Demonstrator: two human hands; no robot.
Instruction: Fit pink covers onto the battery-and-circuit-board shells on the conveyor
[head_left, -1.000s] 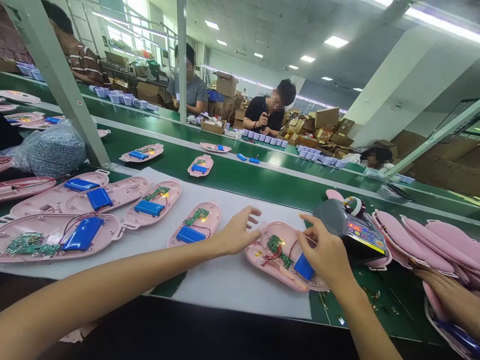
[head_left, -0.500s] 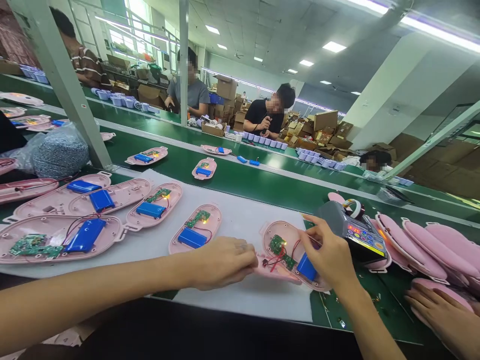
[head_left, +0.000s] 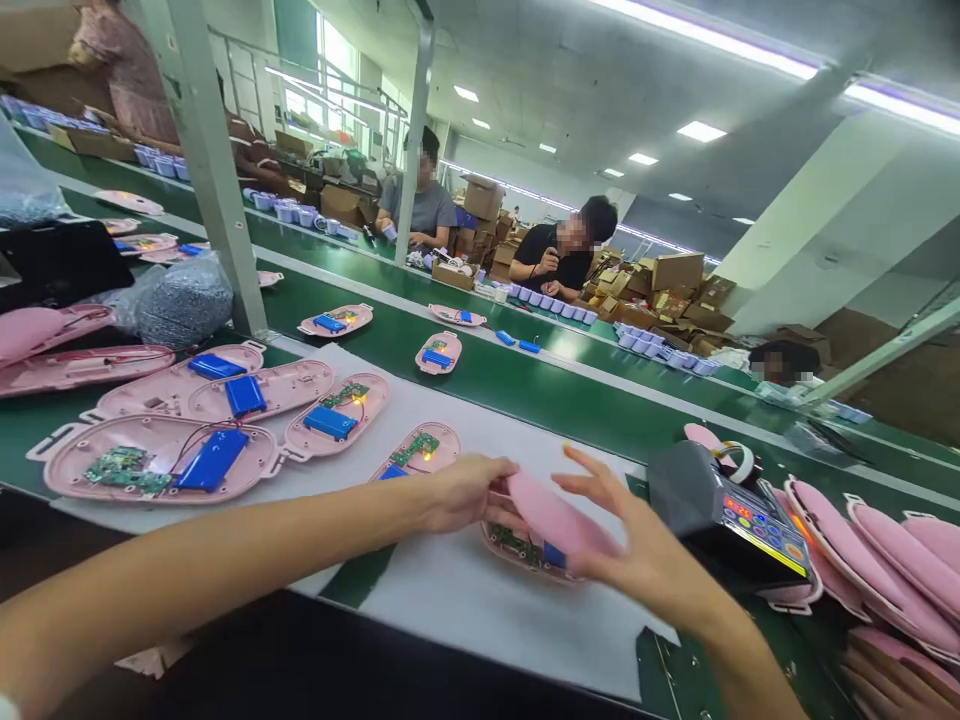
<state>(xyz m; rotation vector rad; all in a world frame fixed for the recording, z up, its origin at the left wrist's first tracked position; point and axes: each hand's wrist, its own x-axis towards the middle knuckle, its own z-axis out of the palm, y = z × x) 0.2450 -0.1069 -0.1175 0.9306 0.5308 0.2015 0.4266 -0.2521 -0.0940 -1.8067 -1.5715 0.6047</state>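
My left hand [head_left: 480, 492] is closed on the left end of a smooth pink plastic cover [head_left: 551, 510], which is tilted. At the cover's other end is my right hand [head_left: 634, 530], its fingers spread and its thumb against the edge, somewhat blurred. Partly hidden under the cover, a pink shell [head_left: 491, 540] lies on the white sheet [head_left: 480, 620], with a green circuit board [head_left: 517, 546] and a blue battery [head_left: 553, 555] in it. Behind my left forearm lies another open shell [head_left: 448, 440] with a lit board.
Several open pink shells [head_left: 255, 450] with blue batteries lie at left. On the right stands a black machine [head_left: 720, 520] with a red display, beside stacked pink shells [head_left: 885, 540]. A co-worker's hand [head_left: 892, 670] is at lower right. A metal post [head_left: 217, 170] rises at left.
The pink cover has been raised and turned over the shell, its smooth outer side now showing. My right hand has moved off the battery to the cover's end. The view has shifted left.
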